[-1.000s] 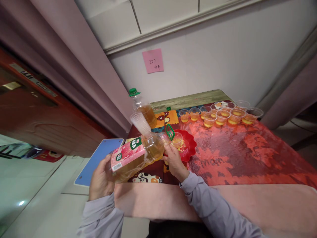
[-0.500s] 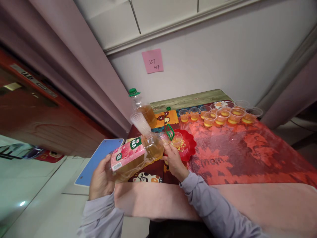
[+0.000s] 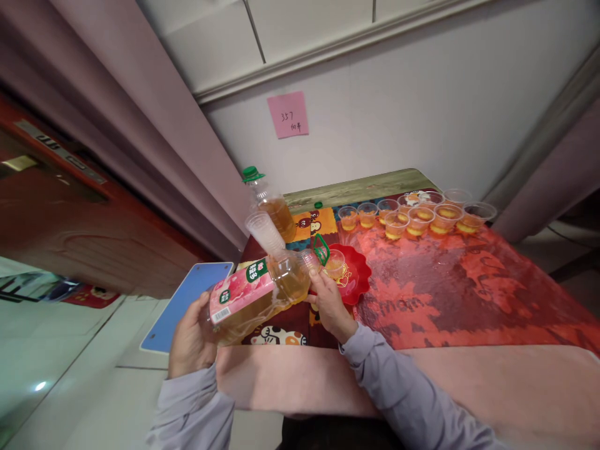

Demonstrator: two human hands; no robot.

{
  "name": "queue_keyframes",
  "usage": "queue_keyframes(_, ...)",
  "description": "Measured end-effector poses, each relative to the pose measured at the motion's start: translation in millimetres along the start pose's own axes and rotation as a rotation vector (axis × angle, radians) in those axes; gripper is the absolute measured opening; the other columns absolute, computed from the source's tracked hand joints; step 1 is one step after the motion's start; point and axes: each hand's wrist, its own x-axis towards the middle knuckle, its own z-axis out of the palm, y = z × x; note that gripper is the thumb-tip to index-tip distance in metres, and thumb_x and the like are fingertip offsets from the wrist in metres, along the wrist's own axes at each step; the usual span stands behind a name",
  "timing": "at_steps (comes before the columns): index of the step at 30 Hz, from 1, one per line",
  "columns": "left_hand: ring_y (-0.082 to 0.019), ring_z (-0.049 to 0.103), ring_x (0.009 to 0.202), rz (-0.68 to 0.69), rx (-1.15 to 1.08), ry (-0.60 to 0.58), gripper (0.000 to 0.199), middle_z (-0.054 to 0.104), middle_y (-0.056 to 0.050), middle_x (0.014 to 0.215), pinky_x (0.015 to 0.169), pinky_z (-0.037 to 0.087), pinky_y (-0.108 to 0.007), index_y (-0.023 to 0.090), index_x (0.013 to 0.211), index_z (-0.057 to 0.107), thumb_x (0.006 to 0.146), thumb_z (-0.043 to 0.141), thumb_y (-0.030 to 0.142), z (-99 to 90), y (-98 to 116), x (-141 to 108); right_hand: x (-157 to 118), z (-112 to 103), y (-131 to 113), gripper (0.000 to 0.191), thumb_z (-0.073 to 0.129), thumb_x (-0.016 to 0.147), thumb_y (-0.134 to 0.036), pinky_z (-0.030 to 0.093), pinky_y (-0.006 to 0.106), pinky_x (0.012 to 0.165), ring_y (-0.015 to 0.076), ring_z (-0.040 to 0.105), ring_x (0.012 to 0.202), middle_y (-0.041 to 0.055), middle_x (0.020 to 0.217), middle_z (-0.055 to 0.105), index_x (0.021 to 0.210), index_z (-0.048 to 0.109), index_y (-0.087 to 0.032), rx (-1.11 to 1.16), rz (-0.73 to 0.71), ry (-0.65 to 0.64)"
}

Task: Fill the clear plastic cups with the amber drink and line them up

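A large clear juice bottle (image 3: 253, 294) with a pink label and amber liquid lies tilted between my hands, its neck pointing right. My left hand (image 3: 192, 337) is wrapped round the bottle's base. The fingers of my right hand (image 3: 328, 303) close on the neck, just behind a green handle ring (image 3: 321, 250). Below the mouth, a clear plastic cup (image 3: 336, 264) stands in a red scalloped dish (image 3: 360, 281); how much liquid it holds is hard to tell. Behind the bottle leans a stack of nested clear cups (image 3: 265, 231).
A second bottle (image 3: 276, 215) with a green cap stands behind the cup stack. Several cups with amber liquid (image 3: 420, 220) are grouped at the back right of the table. A small green cap (image 3: 319, 205) lies near the back edge. A blue board (image 3: 182, 306) is at the left.
Both hands and the bottle hold nearly the same pose. The view has shifted very slightly; nothing else has visibly moved.
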Motion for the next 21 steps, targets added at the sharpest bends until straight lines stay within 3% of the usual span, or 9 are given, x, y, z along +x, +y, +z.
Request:
queue_keyframes(8,-0.03,0.083,0.1,0.009,-0.008,-0.009,0.02,0.086,-0.009,0.097,0.082,0.069,-0.033,0.013,0.1,0.082,0.086,0.072,0.023,4.6,2.1,-3.5,0.1,0.5,-0.2,0.067,0.084,0.074,-0.076,0.068,0.036,0.075,0.0305,0.075,0.116,0.0082,0.121,0.081,0.116,0.075,-0.024,-0.001,0.0,0.017)
queue_keyframes(15,-0.025,0.083,0.082,-0.003,0.002,0.0,0.019,0.086,-0.007,0.094,0.074,0.069,-0.029,0.014,0.101,0.083,0.089,0.071,0.022,3.2,3.0,-4.5,0.5,0.4,0.1,0.063,0.083,0.077,-0.075,0.068,0.034,0.074,0.0287,0.077,0.113,0.0075,0.125,0.081,0.115,0.076,-0.025,-0.007,-0.007,-0.001)
queue_keyframes(21,-0.028,0.083,0.094,0.013,0.01,-0.003,0.02,0.087,-0.009,0.097,0.081,0.069,-0.032,0.014,0.101,0.083,0.088,0.07,0.022,4.7,3.1,-5.3,0.4,0.2,0.7,0.06,0.083,0.079,-0.073,0.069,0.035,0.077,0.028,0.078,0.111,0.0072,0.122,0.082,0.114,0.077,-0.024,0.001,-0.009,-0.004)
